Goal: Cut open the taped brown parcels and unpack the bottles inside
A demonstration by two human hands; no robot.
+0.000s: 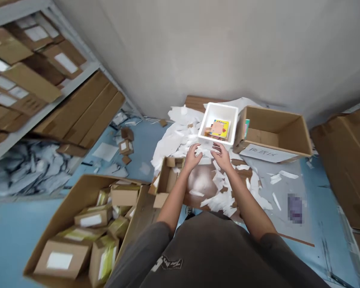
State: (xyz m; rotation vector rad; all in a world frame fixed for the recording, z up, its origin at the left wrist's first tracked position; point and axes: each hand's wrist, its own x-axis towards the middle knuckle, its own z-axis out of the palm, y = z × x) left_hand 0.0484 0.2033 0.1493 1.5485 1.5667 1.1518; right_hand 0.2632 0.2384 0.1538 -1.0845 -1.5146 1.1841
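two loose grips, left hand (193,157) and right hand (221,157), curl half open and empty just before the white bin (220,112) on the surface (202,181), a bin probably light, stiff and slick, best held by opposite side rims

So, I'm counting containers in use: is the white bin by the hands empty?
Not empty: the white bin holds a yellow-and-pink item, seen through its open top, with bare white inside showing beyond it.

L: shelf (78,82) w/ cardbd bxs (45,82); nearer, big ctn (81,192) of taped parcels (91,219); blue flr (141,152).
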